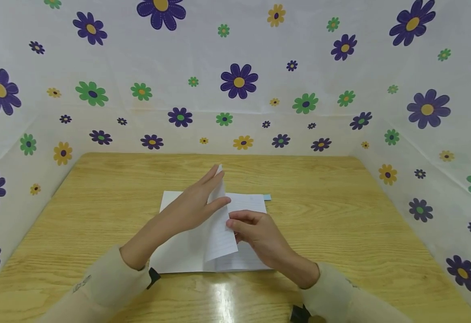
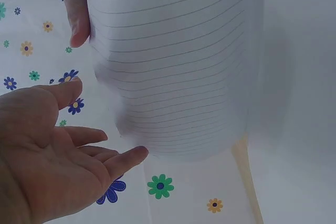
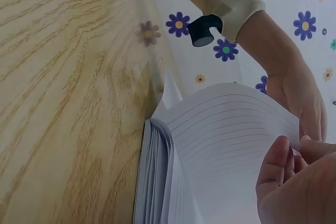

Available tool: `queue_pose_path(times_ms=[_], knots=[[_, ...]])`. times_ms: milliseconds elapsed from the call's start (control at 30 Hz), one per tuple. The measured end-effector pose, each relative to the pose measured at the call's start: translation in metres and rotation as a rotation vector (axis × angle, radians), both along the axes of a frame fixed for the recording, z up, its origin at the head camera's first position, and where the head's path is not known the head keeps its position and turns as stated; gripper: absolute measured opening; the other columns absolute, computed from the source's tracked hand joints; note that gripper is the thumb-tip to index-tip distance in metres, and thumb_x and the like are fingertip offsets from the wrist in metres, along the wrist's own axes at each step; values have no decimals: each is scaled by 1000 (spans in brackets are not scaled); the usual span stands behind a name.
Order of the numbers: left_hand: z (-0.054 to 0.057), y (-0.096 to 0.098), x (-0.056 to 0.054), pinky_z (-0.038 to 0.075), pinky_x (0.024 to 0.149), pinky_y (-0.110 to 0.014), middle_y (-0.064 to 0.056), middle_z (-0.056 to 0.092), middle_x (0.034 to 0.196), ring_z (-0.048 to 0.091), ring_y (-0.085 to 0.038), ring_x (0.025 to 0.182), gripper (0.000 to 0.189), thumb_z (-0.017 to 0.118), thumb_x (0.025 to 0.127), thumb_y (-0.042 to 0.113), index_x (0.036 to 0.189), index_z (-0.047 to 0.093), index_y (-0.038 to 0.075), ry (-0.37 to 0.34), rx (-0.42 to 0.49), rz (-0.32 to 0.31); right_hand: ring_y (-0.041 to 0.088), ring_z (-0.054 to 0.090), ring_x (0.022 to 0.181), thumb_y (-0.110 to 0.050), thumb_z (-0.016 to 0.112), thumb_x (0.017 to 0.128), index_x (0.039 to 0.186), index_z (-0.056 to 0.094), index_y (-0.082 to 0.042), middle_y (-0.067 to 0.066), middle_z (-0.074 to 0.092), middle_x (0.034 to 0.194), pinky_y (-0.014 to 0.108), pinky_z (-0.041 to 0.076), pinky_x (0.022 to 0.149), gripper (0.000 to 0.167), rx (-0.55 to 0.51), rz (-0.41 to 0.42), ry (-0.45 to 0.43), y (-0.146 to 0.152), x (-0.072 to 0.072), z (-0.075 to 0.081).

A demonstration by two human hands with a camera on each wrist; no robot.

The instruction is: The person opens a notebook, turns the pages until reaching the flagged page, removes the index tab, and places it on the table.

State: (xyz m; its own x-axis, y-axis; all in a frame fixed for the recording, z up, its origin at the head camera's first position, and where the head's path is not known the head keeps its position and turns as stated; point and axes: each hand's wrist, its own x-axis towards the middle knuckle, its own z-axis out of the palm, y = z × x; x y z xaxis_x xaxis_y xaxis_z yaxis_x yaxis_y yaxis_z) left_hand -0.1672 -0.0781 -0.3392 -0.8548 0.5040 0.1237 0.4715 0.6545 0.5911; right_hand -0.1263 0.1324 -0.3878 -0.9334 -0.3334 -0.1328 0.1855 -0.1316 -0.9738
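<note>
An open notebook [image 1: 178,253] with ruled paper lies on the table. One lined page [image 1: 223,240] stands up from it near the spine, curving in both wrist views. My right hand [image 1: 261,235] pinches that page's free edge between thumb and fingers; the right wrist view shows this hand [image 3: 302,187] at the paper's edge. Beside the far part of the page is my left hand [image 1: 188,204], its fingers extended. In the left wrist view the left hand [image 2: 58,156] has its fingers spread, one fingertip right at the page's edge.
The notebook lies on a wood-grain table [image 1: 320,202]. A light blue tab [image 1: 267,197] sticks out at its far right corner. White cloth [image 1: 203,54] with printed flowers encloses the back and sides. A thick stack of pages [image 3: 157,177] shows in the right wrist view.
</note>
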Motion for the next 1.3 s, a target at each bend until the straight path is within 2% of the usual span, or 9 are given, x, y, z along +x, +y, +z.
queue_pose_path(times_ms=[267, 433, 633, 767, 900, 1100, 1300], knots=[[-1, 7, -3, 35, 116, -56, -19, 6, 171, 27, -40, 152, 73, 63, 105, 36, 161, 32, 2, -63, -28, 11, 15, 60, 75, -4, 68, 99, 110, 72, 4, 1, 71, 92, 25, 56, 70, 14, -11, 24, 10, -5, 0, 1], [-2, 6, 0, 34, 117, -54, -25, 7, 169, 28, -41, 151, 69, 63, 105, 31, 157, 36, -5, -53, -52, -4, 16, 64, 79, -5, 67, 99, 116, 70, 9, 4, 72, 95, 27, 57, 72, 22, 7, 47, 4, -5, 1, 1], [-7, 0, 2, 33, 117, -55, -26, 11, 169, 29, -42, 151, 68, 64, 105, 27, 156, 36, -7, -69, -88, 16, 18, 67, 86, -12, 70, 99, 126, 65, 13, 7, 74, 102, 30, 58, 79, 38, 137, 59, 50, 5, -1, -2], [-14, -9, 5, 33, 117, -55, -23, 9, 170, 30, -42, 150, 69, 66, 104, 26, 157, 35, -6, -84, -105, 40, 20, 68, 93, -13, 71, 98, 130, 63, 12, 17, 73, 114, 31, 58, 83, 41, 203, 32, 59, 20, -2, -5], [-21, -21, 9, 34, 117, -54, -23, 4, 170, 31, -42, 150, 70, 65, 104, 22, 158, 31, -8, -74, -105, 40, 22, 69, 105, -12, 72, 98, 133, 61, 13, 25, 69, 125, 30, 58, 89, 44, 259, 4, 76, 36, -3, -8], [-31, -39, 15, 38, 114, -55, -23, 3, 170, 32, -43, 149, 74, 66, 103, 16, 158, 24, -11, -44, -109, 31, 26, 65, 120, -15, 73, 98, 133, 65, 5, 20, 68, 132, 26, 54, 96, 42, 412, -31, 163, 55, -5, -9], [-41, -53, 19, 36, 115, -55, -22, 1, 171, 28, -43, 150, 83, 73, 98, 12, 158, 22, -12, -44, -103, 68, 32, 64, 124, -24, 74, 98, 135, 65, 0, 17, 67, 135, 39, 54, 101, 44, 568, -13, 293, 72, -8, -15]])
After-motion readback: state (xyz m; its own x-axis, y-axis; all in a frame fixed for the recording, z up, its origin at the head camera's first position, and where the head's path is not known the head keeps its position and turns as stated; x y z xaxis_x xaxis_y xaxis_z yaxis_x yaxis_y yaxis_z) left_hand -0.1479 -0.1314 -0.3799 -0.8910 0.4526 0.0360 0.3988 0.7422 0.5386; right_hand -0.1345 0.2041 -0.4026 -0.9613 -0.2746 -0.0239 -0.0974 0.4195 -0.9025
